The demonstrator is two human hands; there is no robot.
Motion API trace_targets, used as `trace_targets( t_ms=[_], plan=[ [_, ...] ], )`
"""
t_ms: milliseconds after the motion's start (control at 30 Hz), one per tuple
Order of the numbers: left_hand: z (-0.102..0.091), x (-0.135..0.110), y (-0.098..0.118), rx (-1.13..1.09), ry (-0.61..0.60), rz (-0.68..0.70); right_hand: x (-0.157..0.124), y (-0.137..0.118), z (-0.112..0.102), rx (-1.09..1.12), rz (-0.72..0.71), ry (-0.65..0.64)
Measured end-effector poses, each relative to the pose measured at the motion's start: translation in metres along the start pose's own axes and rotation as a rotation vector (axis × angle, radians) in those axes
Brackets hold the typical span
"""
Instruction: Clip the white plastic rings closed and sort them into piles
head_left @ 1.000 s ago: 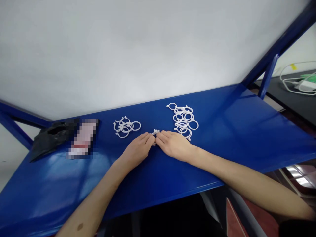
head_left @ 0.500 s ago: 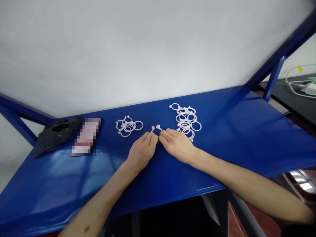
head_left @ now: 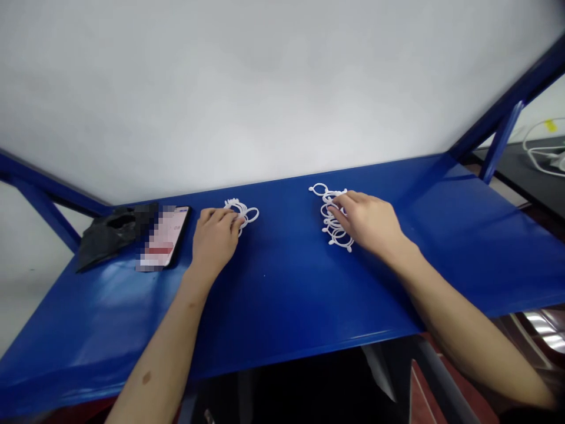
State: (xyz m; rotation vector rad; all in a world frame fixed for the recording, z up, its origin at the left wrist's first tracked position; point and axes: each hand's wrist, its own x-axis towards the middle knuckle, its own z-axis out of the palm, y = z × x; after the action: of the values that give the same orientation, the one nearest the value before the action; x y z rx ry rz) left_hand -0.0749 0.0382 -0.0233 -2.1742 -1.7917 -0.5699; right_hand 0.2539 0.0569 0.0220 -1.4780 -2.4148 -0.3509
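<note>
My left hand (head_left: 216, 232) is over the left pile of thin white plastic rings (head_left: 251, 215), its fingers curled around several of them. Small knobbed ends of those rings stick out bunched together beyond the fingertips. The palm hides part of this pile. Over to the right, my right hand (head_left: 368, 221) reaches into a larger pile of the same white rings (head_left: 339, 238), which have small round knobs on their rims. Its thumb and index finger are apart and touch the pile's right side; the other fingers are partly hidden.
Both piles lie on a blue tabletop (head_left: 282, 306) against a pale wall (head_left: 282, 88). A phone (head_left: 170, 235) with a lit screen rests at the left beside a black plastic bag (head_left: 106, 235). Blue frame bars (head_left: 503, 141) rise at both ends. White cables (head_left: 545, 156) lie at far right.
My hands have parted from the middle. The left one moved left onto the left pile, whose rings now sit closer together; the right one moved up and right onto the right pile.
</note>
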Motion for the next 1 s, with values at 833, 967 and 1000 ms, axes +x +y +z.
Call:
trace_targets(
  t_ms=[833,967,1000],
  plan=[
    [0.005,-0.002,0.019,-0.043,0.051,0.158,-0.004,0.012,-0.001,0.376,-0.13,-0.339],
    [-0.006,-0.005,0.038,-0.096,0.074,0.231,-0.005,0.023,-0.013,0.446,-0.144,-0.376],
    [-0.007,-0.006,0.041,-0.112,0.073,0.254,-0.005,0.024,-0.016,0.448,-0.138,-0.415]
  ],
)
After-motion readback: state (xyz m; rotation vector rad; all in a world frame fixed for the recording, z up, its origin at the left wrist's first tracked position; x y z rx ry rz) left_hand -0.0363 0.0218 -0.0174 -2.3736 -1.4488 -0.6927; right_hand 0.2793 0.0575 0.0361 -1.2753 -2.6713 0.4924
